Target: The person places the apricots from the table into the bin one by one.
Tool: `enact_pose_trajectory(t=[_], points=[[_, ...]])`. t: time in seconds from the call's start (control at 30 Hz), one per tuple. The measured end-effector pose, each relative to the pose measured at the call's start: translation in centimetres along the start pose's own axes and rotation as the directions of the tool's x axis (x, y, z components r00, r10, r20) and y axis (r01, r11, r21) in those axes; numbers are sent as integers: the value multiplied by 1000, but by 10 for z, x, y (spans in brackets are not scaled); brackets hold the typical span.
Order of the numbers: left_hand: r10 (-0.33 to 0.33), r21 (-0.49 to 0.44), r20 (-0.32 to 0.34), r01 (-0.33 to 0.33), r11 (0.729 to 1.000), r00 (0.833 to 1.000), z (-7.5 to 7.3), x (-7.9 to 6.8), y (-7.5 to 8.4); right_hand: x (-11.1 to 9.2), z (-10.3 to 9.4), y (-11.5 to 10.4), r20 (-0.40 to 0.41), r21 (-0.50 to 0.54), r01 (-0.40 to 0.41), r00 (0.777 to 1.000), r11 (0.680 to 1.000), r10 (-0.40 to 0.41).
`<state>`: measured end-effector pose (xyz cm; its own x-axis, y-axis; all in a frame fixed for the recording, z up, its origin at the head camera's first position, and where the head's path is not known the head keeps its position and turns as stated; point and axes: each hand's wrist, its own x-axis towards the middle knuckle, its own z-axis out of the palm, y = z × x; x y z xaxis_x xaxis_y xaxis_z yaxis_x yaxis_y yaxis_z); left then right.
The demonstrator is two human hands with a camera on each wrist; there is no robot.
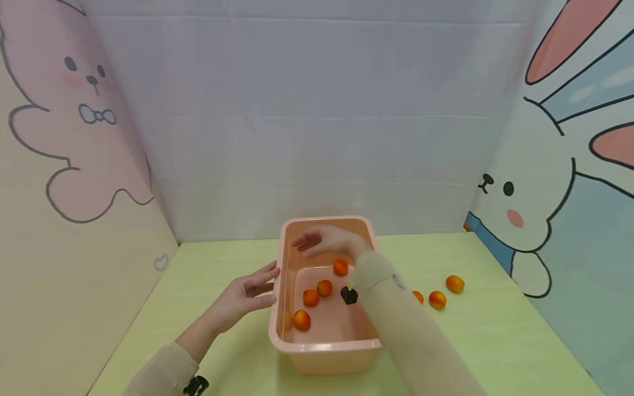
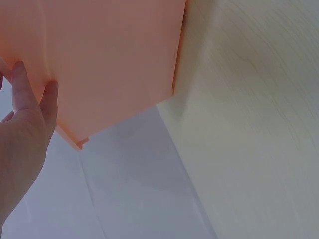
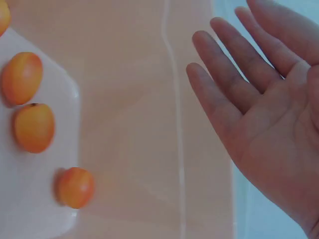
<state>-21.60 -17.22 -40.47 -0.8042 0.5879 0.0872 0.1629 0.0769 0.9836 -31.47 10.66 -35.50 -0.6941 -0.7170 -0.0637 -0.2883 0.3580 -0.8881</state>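
Observation:
A pink plastic bin (image 1: 327, 346) stands on the table, with several small orange-red fruits (image 1: 301, 320) on its floor. My left hand (image 1: 246, 297) is at the bin's left side, its fingers extended against the outer wall near the rim. In the left wrist view, the fingertips (image 2: 22, 74) lie against that wall. Above the far part of the bin is my right hand (image 1: 327, 240), reaching in from the right. The right wrist view shows this hand (image 3: 264, 104) with its palm bare and fingers spread, holding nothing.
To the right of the bin, more orange-red fruits (image 1: 438, 300) lie on the pale green table (image 1: 495, 341), one partly hidden by my right sleeve (image 1: 411, 319). A white sheet (image 1: 317, 121) hangs behind. Side panels carry a bear (image 1: 94, 137) and a rabbit (image 1: 540, 209).

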Motion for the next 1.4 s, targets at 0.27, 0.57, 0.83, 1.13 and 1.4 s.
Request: enact_pose_trajectory(t=[0.27, 0.57, 0.83, 1.13, 1.4], points=[[6, 9, 0, -6, 1000, 1000, -1, 0, 1, -19, -28, -20, -30, -66, 153, 987, 986, -155], [5, 12, -13, -5, 1000, 1000, 4, -2, -3, -62, -44, -37, -141, -101, 219, 962, 971, -232], [-6, 13, -29, 6, 1000, 1000, 8, -7, -10, -107, -45, -42, -276, -209, 203, 926, 956, -257], [-6, 12, -27, 6, 1000, 1000, 8, -10, -13, -151, -34, -8, -384, -324, 109, 893, 940, -236], [-2, 14, -23, 3, 1000, 1000, 8, -11, -13, -193, -19, 39, -513, -225, 49, 843, 973, -161]])
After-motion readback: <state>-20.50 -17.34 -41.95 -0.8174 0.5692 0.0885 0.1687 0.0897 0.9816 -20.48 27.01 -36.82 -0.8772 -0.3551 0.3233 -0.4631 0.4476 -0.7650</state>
